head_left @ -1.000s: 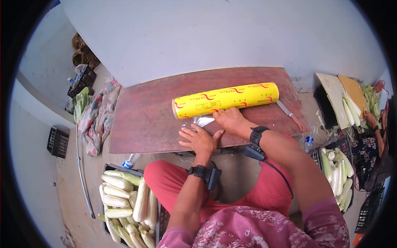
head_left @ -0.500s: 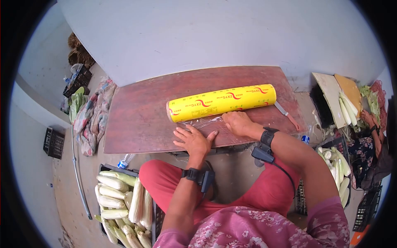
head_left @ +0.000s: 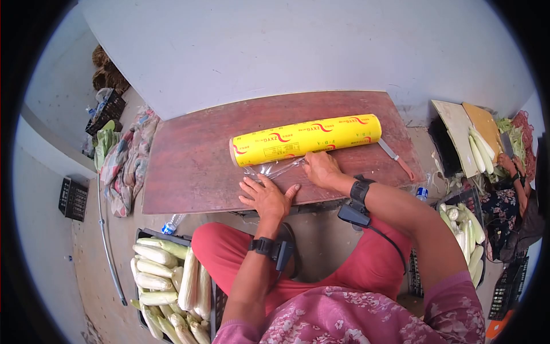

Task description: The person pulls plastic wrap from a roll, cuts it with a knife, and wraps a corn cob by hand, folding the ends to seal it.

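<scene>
Fingers spread, the left hand (head_left: pixel 268 199) rests beside loose film (head_left: pixel 266 169); the curled right hand (head_left: pixel 322 171) apparently pinches it. Uneven tension could tear it. Just beyond, at twelve o'clock, the unbraced roll (head_left: pixel 306 137) could swivel, nudging the knife (head_left: pixel 396 160) at three.

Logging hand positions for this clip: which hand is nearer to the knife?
The right hand. It is curled beside the yellow roll, to the left of the knife. The left hand is spread farther left, near the table's front edge.
</scene>
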### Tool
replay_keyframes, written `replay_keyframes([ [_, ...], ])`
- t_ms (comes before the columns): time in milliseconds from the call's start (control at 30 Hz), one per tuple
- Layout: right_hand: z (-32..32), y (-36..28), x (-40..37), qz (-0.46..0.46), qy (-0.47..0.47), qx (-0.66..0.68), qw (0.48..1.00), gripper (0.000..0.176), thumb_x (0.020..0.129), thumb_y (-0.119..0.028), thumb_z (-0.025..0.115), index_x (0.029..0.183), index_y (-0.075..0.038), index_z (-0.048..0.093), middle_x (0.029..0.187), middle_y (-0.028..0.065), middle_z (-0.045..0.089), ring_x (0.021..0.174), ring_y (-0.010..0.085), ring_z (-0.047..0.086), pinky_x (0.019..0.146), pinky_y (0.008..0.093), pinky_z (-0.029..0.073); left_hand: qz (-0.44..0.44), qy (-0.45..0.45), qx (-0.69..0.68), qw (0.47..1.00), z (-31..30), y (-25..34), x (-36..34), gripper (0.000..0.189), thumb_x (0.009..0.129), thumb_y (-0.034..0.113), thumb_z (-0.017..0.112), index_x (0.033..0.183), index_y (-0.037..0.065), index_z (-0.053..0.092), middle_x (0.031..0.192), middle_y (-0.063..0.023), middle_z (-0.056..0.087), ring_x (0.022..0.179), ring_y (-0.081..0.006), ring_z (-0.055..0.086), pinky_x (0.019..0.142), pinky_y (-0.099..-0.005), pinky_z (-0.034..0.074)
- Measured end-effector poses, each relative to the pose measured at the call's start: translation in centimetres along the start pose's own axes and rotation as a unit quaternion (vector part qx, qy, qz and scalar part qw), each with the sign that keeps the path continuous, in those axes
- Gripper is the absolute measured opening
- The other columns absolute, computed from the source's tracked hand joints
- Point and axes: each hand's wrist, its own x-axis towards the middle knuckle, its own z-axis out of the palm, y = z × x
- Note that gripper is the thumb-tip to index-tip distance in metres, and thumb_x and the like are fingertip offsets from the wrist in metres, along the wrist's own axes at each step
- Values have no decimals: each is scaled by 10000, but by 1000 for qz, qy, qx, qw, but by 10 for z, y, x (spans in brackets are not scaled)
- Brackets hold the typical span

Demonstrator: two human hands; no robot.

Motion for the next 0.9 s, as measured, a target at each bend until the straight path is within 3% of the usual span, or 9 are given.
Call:
replay_keyframes([
  [300,11,-4,3,66,0,-8,998,200,854,-162,587,964,-1,631,930,268,656,915,434,639,786,505,514,0,3,-10,1000,0,-1,-1,1154,724,774,571,1463,-53,249,1506,-364,141,1429,-484,58,1088,-658,60],
  [600,14,8,15,22,-34,-35,999,219,858,-167,548,964,2,637,941,276,655,910,440,640,815,509,509,-5,-18,-29,999,-8,1,-3,1113,754,727,586,1476,-43,234,1519,-352,113,1438,-472,21,1098,-661,30],
  [700,6,16,13,62,-78,4,995,198,828,-149,564,915,2,658,940,273,659,919,429,643,826,481,513,-5,-19,-28,999,-8,1,-3,1109,756,723,587,1477,-42,233,1521,-351,111,1438,-471,21,1099,-660,30],
  [900,15,27,10,151,-34,176,972,168,751,-147,682,845,-7,681,887,237,679,897,358,671,809,414,522,-2,-15,-31,999,-8,0,-4,1108,756,719,591,1477,-43,232,1523,-347,113,1438,-471,22,1099,-661,34],
])
